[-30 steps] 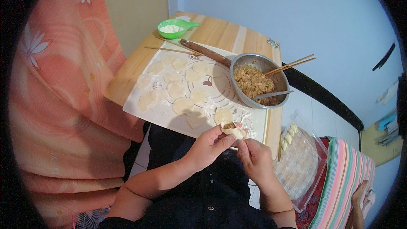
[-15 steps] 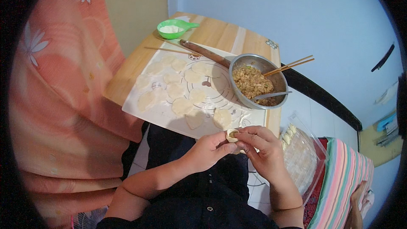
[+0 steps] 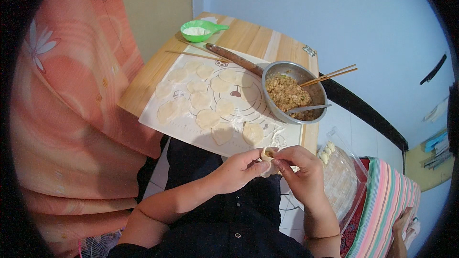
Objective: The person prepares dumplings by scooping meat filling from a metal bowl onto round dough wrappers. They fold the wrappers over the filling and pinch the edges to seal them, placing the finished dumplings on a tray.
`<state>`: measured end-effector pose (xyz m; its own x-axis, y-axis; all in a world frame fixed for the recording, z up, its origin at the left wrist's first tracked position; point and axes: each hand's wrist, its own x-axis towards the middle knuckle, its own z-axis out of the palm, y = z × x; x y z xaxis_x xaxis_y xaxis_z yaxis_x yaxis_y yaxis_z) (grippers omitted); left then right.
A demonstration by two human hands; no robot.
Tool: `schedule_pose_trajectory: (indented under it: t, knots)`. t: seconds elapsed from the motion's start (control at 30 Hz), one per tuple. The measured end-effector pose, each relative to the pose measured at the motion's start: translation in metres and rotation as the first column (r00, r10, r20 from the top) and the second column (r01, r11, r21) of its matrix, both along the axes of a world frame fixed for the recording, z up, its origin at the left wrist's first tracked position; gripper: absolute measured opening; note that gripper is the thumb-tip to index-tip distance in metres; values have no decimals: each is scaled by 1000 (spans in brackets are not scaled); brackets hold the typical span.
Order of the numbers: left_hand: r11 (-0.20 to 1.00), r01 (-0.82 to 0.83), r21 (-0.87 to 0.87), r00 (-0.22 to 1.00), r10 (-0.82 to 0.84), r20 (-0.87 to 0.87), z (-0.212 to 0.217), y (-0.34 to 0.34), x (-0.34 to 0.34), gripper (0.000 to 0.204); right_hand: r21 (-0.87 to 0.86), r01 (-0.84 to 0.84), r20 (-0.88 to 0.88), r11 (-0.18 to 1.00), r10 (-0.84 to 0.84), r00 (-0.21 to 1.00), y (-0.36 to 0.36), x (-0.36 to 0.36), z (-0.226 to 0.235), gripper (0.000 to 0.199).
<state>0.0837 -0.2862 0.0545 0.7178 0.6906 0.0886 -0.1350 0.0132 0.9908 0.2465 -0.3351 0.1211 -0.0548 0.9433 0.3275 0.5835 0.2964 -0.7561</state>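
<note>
Between my hands, just off the near edge of the table, is a partly folded dumpling (image 3: 268, 155) with some filling showing in its open top. My left hand (image 3: 245, 168) grips its left side, thumb in front. The fingertips of my right hand (image 3: 300, 162) pinch its right edge. Beyond them, round dough wrappers (image 3: 208, 119) lie spread over a white floured mat (image 3: 191, 132). At the mat's right side stands a steel bowl (image 3: 319, 112) of minced filling (image 3: 287, 93), with a spoon (image 3: 308, 108) and chopsticks (image 3: 330, 75) in it.
A rolling pin (image 3: 234, 58) lies behind the wrappers. A green scoop of flour (image 3: 215, 27) sits at the table's far left. Right of the table, a clear tray (image 3: 340, 181) bears finished dumplings (image 3: 327, 153). An orange curtain (image 3: 95, 114) hangs left; another person's limb (image 3: 400, 231) shows lower right.
My right fingers have shifted along the wrapper's edge, and the dumpling's opening now points up more. The view has moved slightly; the table things stay in place.
</note>
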Motion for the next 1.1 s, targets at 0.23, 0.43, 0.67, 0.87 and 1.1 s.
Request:
schedule_pose_trajectory:
  t: [0.23,0.43,0.67,0.87,1.1]
  knots:
    - [1000,-10,-28,999,11,31,-10,0,2,29,-93,51,35,994,-48,998,-5,1,-2,15]
    - [1000,-9,-2,999,9,-43,5,1,-1,28,44,0,157,999,-7,988,0,0,9,19]
    - [998,27,57,997,-23,-68,0,1,1,28,-24,-83,172,996,86,981,3,2,8,14]
    - [996,83,44,978,-73,-195,-8,4,-3,27,-38,-88,168,995,93,981,4,-1,9,13]
    - [994,108,-35,994,-108,-6,-15,2,-3,30,-120,15,-10,993,-16,1000,1,-3,0,14]
